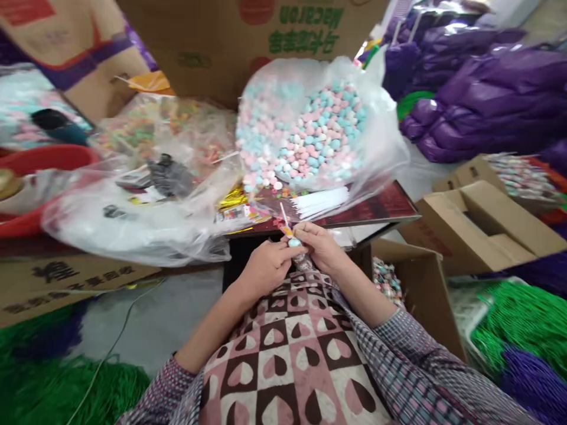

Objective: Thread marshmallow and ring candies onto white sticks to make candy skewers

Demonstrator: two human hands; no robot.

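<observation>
The small piece point(293, 241) pinched between the left hand point(266, 268) and the right hand point(321, 247) is largely covered by fingertips and too small to identify; the red basin point(53, 159) runs off the left edge; the clear bag point(133, 224) smears its contents; the cardboard box point(212, 47) is cropped at the top.

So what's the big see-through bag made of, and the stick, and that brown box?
The bag looks like thin clear plastic: shiny, crinkled, pastel balls showing through. The stick, pinched by the left hand and right hand, seems smooth white plastic or rolled paper; too small to tell. The box looks like matte brown cardboard, with folded flaps.
</observation>
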